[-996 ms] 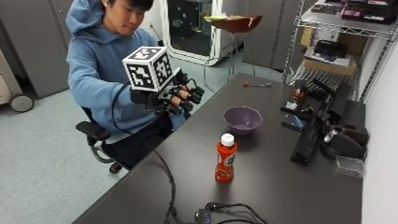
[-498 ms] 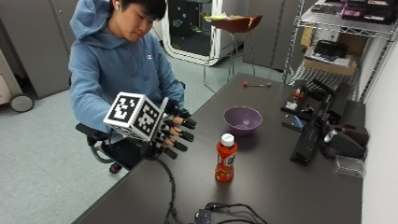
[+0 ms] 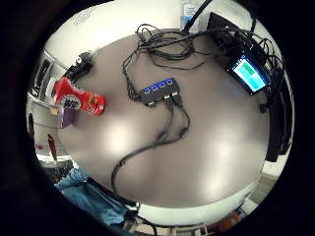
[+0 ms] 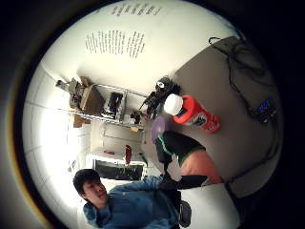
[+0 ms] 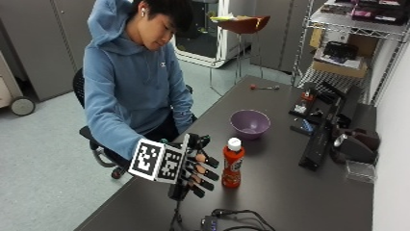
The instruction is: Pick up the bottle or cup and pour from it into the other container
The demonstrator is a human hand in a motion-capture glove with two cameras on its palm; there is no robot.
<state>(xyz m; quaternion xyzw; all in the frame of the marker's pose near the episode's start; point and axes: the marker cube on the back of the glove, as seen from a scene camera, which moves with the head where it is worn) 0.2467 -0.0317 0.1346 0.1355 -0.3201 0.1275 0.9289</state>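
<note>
The gloved right hand is hovering over the table with fingers spread and relaxed, grasping nothing, and the orange bottle is standing upright just beside its fingertips. This is looking like the reach before the pickup; next the fingers are needing to wrap the bottle's body, with the purple bowl waiting beyond it

Red bottle with a white cap and a printed label band, standing on a dark grey-brown worktop. Purple bowl, one plain colour inside and out. Black glove on the right hand, bare fingertips showing. Sky-blue hoodie on the person. Black hub with four blue lights, black cables.
</note>
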